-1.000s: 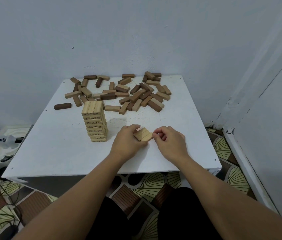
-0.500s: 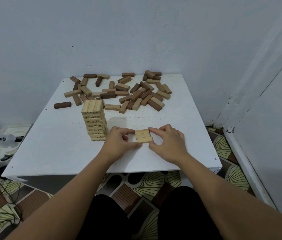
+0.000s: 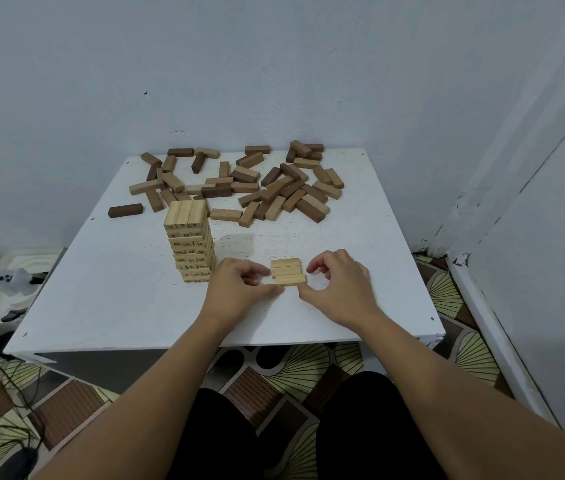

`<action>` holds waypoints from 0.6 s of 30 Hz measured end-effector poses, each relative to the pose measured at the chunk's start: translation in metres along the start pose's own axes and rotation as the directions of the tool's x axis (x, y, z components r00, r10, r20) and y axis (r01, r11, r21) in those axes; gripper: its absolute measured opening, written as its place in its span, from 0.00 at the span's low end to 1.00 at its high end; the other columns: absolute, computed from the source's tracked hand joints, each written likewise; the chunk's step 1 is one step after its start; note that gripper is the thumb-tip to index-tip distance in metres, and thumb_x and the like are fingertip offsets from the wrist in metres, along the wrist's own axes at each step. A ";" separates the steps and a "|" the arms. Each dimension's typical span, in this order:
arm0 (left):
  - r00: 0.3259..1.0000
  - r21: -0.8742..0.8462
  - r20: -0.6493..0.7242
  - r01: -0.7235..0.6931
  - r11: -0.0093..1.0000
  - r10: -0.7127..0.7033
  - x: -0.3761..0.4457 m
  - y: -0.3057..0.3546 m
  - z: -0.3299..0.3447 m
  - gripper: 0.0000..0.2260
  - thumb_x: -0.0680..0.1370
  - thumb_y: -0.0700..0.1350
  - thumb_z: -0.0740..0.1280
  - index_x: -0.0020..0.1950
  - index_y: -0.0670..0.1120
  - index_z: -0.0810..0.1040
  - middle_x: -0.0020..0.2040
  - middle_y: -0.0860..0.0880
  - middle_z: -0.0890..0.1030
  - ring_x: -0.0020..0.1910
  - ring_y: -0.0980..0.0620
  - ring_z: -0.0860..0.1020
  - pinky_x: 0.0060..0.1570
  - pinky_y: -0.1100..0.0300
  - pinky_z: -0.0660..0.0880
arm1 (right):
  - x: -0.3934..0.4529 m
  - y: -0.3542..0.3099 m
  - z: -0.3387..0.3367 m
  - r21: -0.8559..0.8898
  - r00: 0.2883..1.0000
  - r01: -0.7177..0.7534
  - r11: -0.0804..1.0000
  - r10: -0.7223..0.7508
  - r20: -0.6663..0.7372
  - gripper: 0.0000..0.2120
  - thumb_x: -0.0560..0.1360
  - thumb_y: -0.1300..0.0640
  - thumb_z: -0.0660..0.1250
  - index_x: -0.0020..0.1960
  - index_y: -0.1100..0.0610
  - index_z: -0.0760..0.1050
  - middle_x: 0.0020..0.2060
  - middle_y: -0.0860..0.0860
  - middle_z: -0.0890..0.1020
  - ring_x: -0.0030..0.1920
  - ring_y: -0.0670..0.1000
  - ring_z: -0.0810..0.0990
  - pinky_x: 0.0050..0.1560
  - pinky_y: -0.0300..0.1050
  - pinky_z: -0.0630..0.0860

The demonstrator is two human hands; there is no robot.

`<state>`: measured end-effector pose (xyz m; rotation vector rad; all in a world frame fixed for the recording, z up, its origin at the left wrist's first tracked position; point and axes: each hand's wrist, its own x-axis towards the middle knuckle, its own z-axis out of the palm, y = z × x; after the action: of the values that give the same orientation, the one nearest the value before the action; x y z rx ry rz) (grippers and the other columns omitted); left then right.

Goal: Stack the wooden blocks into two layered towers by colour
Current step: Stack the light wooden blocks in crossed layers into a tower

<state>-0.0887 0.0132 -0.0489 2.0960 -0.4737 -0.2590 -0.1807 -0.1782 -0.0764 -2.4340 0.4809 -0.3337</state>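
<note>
Three pale blocks (image 3: 288, 271) lie flat and side by side on the white table (image 3: 107, 299), near the front edge, between your two hands. They make one neat row, long sides touching.

Your left hand (image 3: 239, 289) sits just to the left of the row. Its fingers are curled, and the thumb and first finger touch the left ends of the blocks. Your right hand (image 3: 339, 289) sits just to the right. Its thumb tip touches the right end of the nearest block, and its curled fingers hover beside the far one. Neither hand has a firm grip that I can see; they look like they are squaring up the row.

To the left stands the pale tower (image 3: 191, 247), tall and straight, with numbers on its sides. Your left hand is very near its foot.

Behind it all, the loose brown blocks (image 3: 267, 188) lie in a messy heap at the back of the table, light brown and dark brown mixed.

Here is what could go wrong, I think. If you lift the row with a soft pinch, the middle block can slip out and drop. If your left wrist swings wide, it can bump the tower and knock it over. If you set the row down crooked, the top gets wobbly.
</note>
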 end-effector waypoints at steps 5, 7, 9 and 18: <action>1.000 -0.026 -0.008 0.018 1.000 -0.018 0.000 -0.001 -0.001 0.13 0.66 0.45 0.85 0.48 0.48 0.88 0.47 0.52 0.79 0.41 0.59 0.78 0.43 0.73 0.75 | 0.000 -0.001 0.001 0.003 1.000 -0.002 1.000 0.002 0.004 0.11 0.70 0.38 0.74 0.48 0.40 0.78 0.50 0.39 0.72 0.53 0.42 0.74 0.70 0.49 0.65; 1.000 -0.028 -0.008 0.029 0.999 -0.029 0.001 -0.002 0.000 0.13 0.66 0.46 0.85 0.47 0.50 0.88 0.50 0.50 0.78 0.43 0.58 0.79 0.43 0.74 0.74 | 0.000 -0.001 0.000 0.003 1.000 -0.007 1.000 0.007 0.007 0.11 0.70 0.38 0.74 0.48 0.39 0.78 0.49 0.39 0.72 0.53 0.42 0.74 0.70 0.49 0.66; 0.999 -0.023 -0.007 0.039 0.999 -0.039 0.001 -0.002 0.000 0.13 0.66 0.47 0.85 0.48 0.52 0.88 0.52 0.49 0.78 0.44 0.57 0.79 0.44 0.75 0.73 | 0.000 -0.001 0.000 0.001 1.000 -0.009 1.000 0.009 0.010 0.11 0.70 0.37 0.74 0.48 0.39 0.78 0.49 0.39 0.73 0.53 0.42 0.74 0.69 0.49 0.66; 0.999 -0.031 -0.011 0.053 0.998 -0.054 0.001 -0.002 0.001 0.13 0.66 0.47 0.85 0.46 0.53 0.88 0.52 0.50 0.78 0.44 0.57 0.78 0.44 0.74 0.74 | 0.000 -0.003 -0.001 -0.001 1.000 -0.013 1.000 0.013 0.015 0.11 0.71 0.38 0.74 0.51 0.40 0.80 0.50 0.40 0.74 0.54 0.43 0.74 0.69 0.47 0.65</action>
<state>-0.0877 0.0127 -0.0513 2.0814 -0.4048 -0.2830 -0.1805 -0.1770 -0.0736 -2.4313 0.4909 -0.3099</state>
